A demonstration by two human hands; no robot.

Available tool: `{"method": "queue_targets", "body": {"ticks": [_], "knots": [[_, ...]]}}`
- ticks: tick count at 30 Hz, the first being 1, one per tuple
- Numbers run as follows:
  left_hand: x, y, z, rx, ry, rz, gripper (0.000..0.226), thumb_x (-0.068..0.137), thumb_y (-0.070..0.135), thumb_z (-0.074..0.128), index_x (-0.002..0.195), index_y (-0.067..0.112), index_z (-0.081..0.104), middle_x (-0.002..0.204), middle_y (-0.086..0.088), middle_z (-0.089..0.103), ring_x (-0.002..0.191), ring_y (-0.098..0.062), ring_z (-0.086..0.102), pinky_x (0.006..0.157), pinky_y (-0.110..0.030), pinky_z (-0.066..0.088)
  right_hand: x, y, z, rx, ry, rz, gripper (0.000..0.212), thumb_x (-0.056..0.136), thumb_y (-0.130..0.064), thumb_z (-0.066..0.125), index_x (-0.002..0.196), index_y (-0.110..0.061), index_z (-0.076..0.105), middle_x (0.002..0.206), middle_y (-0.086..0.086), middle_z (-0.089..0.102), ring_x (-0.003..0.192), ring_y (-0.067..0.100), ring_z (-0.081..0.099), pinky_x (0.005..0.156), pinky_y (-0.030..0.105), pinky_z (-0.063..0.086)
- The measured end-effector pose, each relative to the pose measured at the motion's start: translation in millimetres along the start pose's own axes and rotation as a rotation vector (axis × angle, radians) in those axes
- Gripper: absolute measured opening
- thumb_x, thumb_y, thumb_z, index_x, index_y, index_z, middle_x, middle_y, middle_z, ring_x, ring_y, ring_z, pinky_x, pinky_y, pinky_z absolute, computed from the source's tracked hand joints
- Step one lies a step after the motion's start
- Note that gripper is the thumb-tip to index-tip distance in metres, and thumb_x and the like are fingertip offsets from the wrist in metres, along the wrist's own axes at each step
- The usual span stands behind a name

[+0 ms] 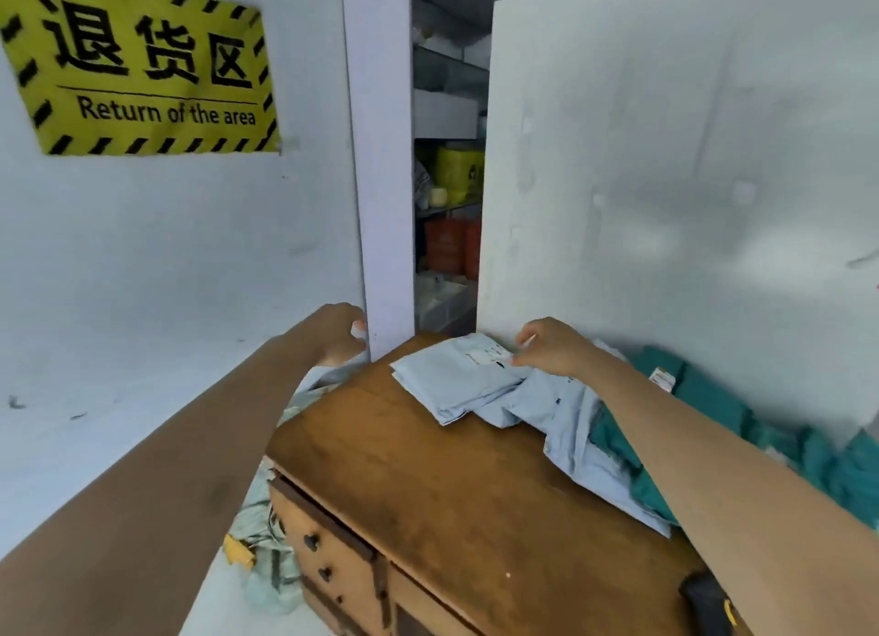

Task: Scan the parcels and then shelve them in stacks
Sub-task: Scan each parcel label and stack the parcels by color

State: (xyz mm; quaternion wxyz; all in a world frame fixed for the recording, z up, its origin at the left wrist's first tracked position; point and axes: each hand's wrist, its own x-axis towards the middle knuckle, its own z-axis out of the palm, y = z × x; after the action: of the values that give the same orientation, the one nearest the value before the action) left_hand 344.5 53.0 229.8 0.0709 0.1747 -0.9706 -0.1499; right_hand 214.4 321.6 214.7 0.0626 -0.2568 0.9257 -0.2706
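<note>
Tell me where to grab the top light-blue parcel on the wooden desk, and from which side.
Pinch its far right corner, by the label, coming from the right. The light-blue parcel lies flat and thin on the desk, but that side rests on another parcel, so fingers can likely slip under; the right hand is there.

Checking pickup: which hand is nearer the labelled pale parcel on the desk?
Right. Right hand touches the parcel at its label; left hand is left of the desk.
</note>
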Motion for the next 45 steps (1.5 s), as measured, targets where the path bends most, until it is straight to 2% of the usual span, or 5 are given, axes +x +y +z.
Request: {"method": "queue_targets", "body": {"ticks": [16, 23, 30, 38, 45], "knots": [[209.6, -53.4, 193.3, -0.048, -0.331, 0.13, 0.036, 0.091, 0.027, 0.057, 0.125, 0.017, 0.053, 0.138, -0.007, 0.049, 0.125, -0.025, 0.048, 0.105, -0.033, 0.039, 134.8, 68.5, 142.5, 0.163, -0.109, 0.464, 0.047, 0.084, -0.02, 0.068, 0.118, 0.011, 0.058, 0.121, 0.026, 0.06, 0.095, 0.03, 0.059, 0.076, 0.032, 0.043], [251.1, -61.4, 264.0, 0.411, -0.258, 0.441, 0.049, 0.09, 0.023, 0.054, 0.135, 0.015, 0.037, 0.124, -0.011, 0.047, 0.108, -0.026, 0.053, 0.078, -0.033, 0.049, 180.1, 91.7, 184.1, 0.455, -0.181, 0.696, 0.031, 0.088, -0.017, 0.064, 0.112, 0.001, 0.061, 0.094, 0.01, 0.06, 0.081, 0.018, 0.057, 0.073, 0.029, 0.048], [296.5, -70.9, 323.6, 0.661, -0.251, 0.68, 0.058, 0.092, 0.015, 0.054, 0.144, 0.01, 0.029, 0.153, -0.019, 0.021, 0.138, -0.035, 0.03, 0.108, -0.041, 0.034, 205.4, 108.4, 221.9, 0.518, -0.235, 0.803, 0.035, 0.091, -0.018, 0.061, 0.118, 0.003, 0.06, 0.087, 0.006, 0.06, 0.077, 0.014, 0.058, 0.074, 0.025, 0.051], [274.9, -54.4, 311.0, 0.091, -0.07, 1.082, 0.031, 0.072, 0.016, 0.058, 0.096, 0.004, 0.072, 0.097, -0.01, 0.074, 0.082, -0.025, 0.071, 0.074, -0.03, 0.056, 222.7, 107.9, 246.8, 1.149, -0.003, 1.073, 0.028, 0.096, -0.034, 0.051, 0.108, -0.011, 0.061, 0.097, 0.011, 0.065, 0.09, 0.026, 0.063, 0.085, 0.038, 0.05], [207.1, -73.7, 332.9, 0.02, -0.276, 1.358, 0.046, 0.062, 0.027, 0.084, 0.105, 0.022, 0.07, 0.117, 0.002, 0.069, 0.101, -0.013, 0.069, 0.083, -0.025, 0.054, 184.0, 108.4, 265.0, 1.506, 0.16, 1.112, 0.031, 0.088, -0.023, 0.066, 0.113, -0.005, 0.065, 0.112, 0.015, 0.069, 0.102, 0.03, 0.065, 0.083, 0.04, 0.053]]}}
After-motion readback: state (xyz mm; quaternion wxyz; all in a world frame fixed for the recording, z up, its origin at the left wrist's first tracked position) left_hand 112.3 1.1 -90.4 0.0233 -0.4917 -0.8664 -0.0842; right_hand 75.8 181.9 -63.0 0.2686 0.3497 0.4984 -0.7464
